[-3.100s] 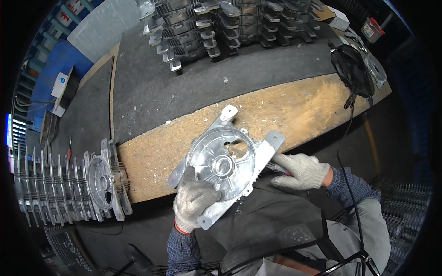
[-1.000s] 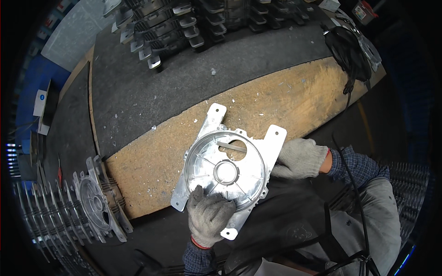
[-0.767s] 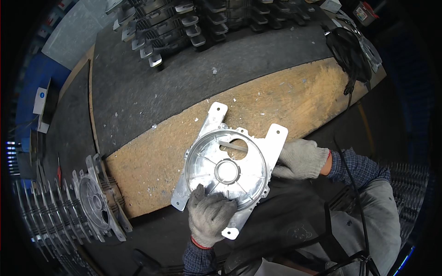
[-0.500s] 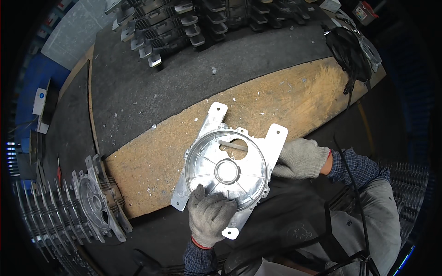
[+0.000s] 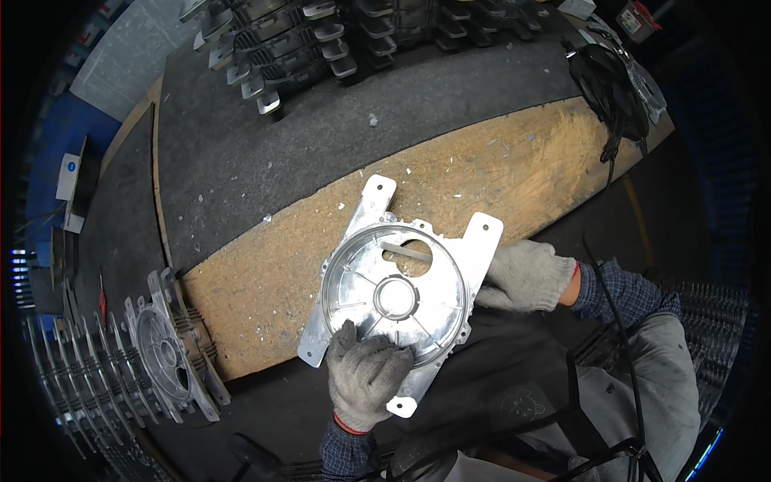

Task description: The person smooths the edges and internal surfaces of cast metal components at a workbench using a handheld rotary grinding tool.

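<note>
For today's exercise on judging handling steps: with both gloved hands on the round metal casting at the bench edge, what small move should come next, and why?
Probably slide the metal casting a little further onto the wooden bench top. Its lower mounting ear overhangs the bench edge, where only the left hand on its lower rim and the right hand at its right side steady it.

a chipboard-edged workbench (image 5: pixel 514 173) with a dark grey mat (image 5: pixel 321 153), blue floor (image 5: pixel 48 140) beyond
</note>
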Demonstrator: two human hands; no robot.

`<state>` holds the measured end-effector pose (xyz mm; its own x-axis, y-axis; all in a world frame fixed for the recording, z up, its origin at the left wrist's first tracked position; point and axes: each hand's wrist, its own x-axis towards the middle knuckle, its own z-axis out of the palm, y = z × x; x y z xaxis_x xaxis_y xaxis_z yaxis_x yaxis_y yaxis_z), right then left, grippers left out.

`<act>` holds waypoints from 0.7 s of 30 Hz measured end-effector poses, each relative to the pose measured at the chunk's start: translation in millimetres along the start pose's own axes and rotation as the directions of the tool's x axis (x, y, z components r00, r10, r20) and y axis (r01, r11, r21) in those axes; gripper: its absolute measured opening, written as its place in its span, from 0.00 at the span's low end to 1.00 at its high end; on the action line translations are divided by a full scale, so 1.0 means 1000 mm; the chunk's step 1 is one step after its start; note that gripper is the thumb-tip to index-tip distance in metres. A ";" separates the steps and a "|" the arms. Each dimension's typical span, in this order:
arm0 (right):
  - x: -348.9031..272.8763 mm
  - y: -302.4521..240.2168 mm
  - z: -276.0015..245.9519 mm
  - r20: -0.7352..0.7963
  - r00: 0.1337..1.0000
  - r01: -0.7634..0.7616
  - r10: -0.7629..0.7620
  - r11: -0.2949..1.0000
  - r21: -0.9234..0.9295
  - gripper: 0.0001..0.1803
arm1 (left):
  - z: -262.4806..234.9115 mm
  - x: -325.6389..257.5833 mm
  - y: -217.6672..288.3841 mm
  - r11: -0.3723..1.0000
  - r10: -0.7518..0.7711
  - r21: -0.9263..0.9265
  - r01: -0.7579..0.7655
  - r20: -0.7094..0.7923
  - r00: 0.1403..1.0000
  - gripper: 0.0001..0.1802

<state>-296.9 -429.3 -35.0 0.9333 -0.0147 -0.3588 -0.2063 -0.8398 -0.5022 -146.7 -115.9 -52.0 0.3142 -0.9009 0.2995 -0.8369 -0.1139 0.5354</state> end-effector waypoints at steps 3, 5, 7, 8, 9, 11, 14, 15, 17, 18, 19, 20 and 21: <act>0.000 -0.001 -0.001 0.033 0.999 -0.020 0.020 1.000 0.003 0.34 | 0.000 -0.001 0.000 1.000 0.007 -0.002 -0.007 -0.003 1.000 0.19; 0.002 -0.001 0.001 0.048 0.999 -0.025 0.025 1.000 0.000 0.34 | 0.000 -0.003 -0.001 1.000 0.000 -0.002 0.000 0.002 1.000 0.19; 0.001 0.000 0.001 0.042 0.999 -0.020 0.020 1.000 -0.005 0.33 | -0.001 -0.001 0.001 1.000 -0.005 -0.014 0.005 0.011 1.000 0.20; 0.000 -0.001 0.002 0.042 0.999 -0.021 0.021 1.000 -0.005 0.33 | -0.001 0.000 0.001 1.000 -0.004 -0.015 0.004 0.011 1.000 0.20; -0.001 -0.003 0.002 0.008 1.000 -0.023 0.023 1.000 0.008 0.33 | -0.001 0.000 0.001 1.000 -0.007 -0.017 0.007 0.013 1.000 0.20; -0.002 -0.010 -0.002 -0.025 0.999 -0.025 0.026 0.999 0.022 0.32 | -0.001 0.000 0.002 1.000 -0.011 -0.019 0.011 0.016 1.000 0.19; 0.002 -0.017 -0.009 0.061 0.992 -0.108 0.109 0.994 -0.020 0.30 | 0.000 0.000 0.002 1.000 -0.016 0.000 0.016 -0.003 1.000 0.16; 0.004 -0.013 -0.008 0.065 0.995 -0.082 0.081 0.997 0.013 0.29 | 0.000 0.001 0.002 1.000 -0.021 0.004 0.021 -0.011 1.000 0.15; 0.007 -0.011 -0.011 0.067 0.996 -0.055 0.052 0.997 0.045 0.29 | -0.001 0.002 0.002 1.000 -0.026 0.009 0.026 -0.020 0.999 0.13; 0.008 -0.012 -0.015 0.095 0.993 -0.068 0.064 0.996 0.048 0.29 | -0.001 0.003 0.001 1.000 -0.015 0.020 0.016 -0.036 0.999 0.12; 0.010 -0.013 -0.019 0.122 0.990 -0.081 0.075 0.995 0.051 0.29 | -0.001 0.004 0.001 0.999 -0.004 0.032 0.006 -0.052 0.999 0.12; 0.011 -0.014 -0.023 0.120 0.990 -0.081 0.075 0.995 0.052 0.29 | -0.001 0.006 0.001 0.999 -0.002 0.033 0.004 -0.052 0.999 0.12; 0.012 -0.015 -0.028 0.147 0.986 -0.090 0.079 0.993 0.070 0.30 | -0.001 0.007 0.003 1.000 -0.011 0.026 0.012 -0.066 0.998 0.11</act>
<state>-274.0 -431.8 -10.0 0.8605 -0.0013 -0.5094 -0.3099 -0.7951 -0.5214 -146.2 -122.1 -47.3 0.3519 -0.8701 0.3452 -0.8443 -0.1358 0.5184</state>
